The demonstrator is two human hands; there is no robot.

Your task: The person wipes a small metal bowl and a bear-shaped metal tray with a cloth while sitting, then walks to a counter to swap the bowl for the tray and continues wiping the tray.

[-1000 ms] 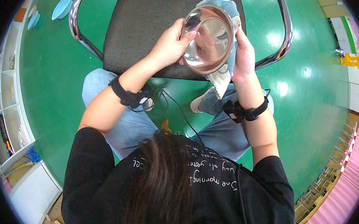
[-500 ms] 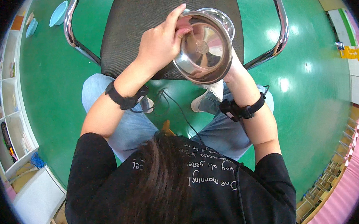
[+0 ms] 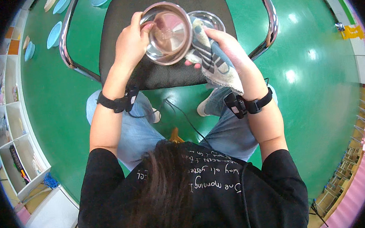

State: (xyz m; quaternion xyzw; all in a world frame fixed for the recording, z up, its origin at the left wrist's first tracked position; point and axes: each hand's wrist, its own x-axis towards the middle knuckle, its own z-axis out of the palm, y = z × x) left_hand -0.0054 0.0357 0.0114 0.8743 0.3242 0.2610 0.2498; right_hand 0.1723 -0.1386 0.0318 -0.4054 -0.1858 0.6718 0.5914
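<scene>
The left hand (image 3: 133, 42) grasps the metal bowl (image 3: 170, 36) by its left rim, above the chair seat (image 3: 122, 19). The fingers of the right hand (image 3: 229, 46) are closed around a cloth (image 3: 216, 64), at the bowl's right side. Another bowl (image 3: 208, 18) is seen just beyond the cloth.

The seat (image 3: 167, 76) is black mesh; left bowl (image 3: 168, 35), silver; right bowl (image 3: 214, 21), by its right edge, silver; cloth (image 3: 218, 63), over its near right corner, blue and white, dark-striped.
</scene>
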